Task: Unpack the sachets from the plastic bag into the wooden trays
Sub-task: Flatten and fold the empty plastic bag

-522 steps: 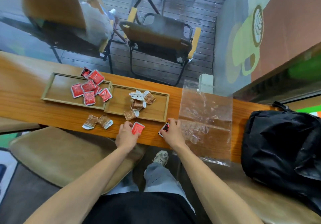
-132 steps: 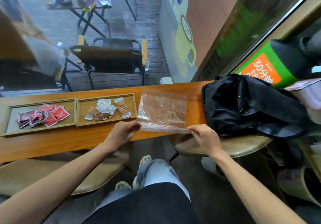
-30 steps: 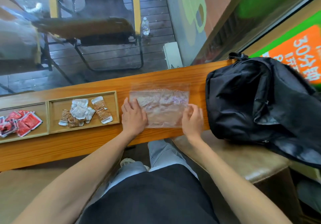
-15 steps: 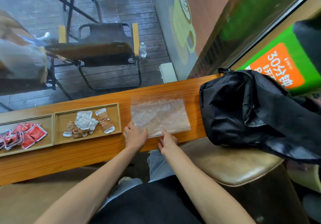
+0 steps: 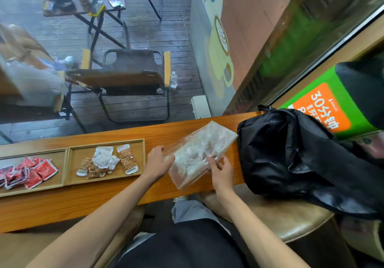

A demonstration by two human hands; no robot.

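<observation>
Seen from the head camera, an orange panel on a green sign (image 5: 324, 112) behind the glass reads "30分钟"; the smaller characters beneath it are partly hidden by a black backpack (image 5: 291, 153) resting on the right end of the wooden counter (image 5: 83, 201). The print on the sachets is too small to read.

A person seated at the counter holds a folded clear plastic bag (image 5: 199, 153) tilted across the counter top, its far corner just beside the backpack. The right hand (image 5: 221, 171) pinches the bag's near right edge, fingers closed on the plastic; the left hand (image 5: 159, 161) lies against the bag's left edge with fingers loosely together, and a firm grip cannot be confirmed.

Half a second earlier the bag lay flat and square to the counter with both hands at its near edge; now it is raised and turned on the diagonal.

To the left, red sachets (image 5: 29, 172) fill the left wooden tray (image 5: 60, 181), and brown-and-white sachets (image 5: 106, 161) the right wooden tray (image 5: 141, 143).
</observation>
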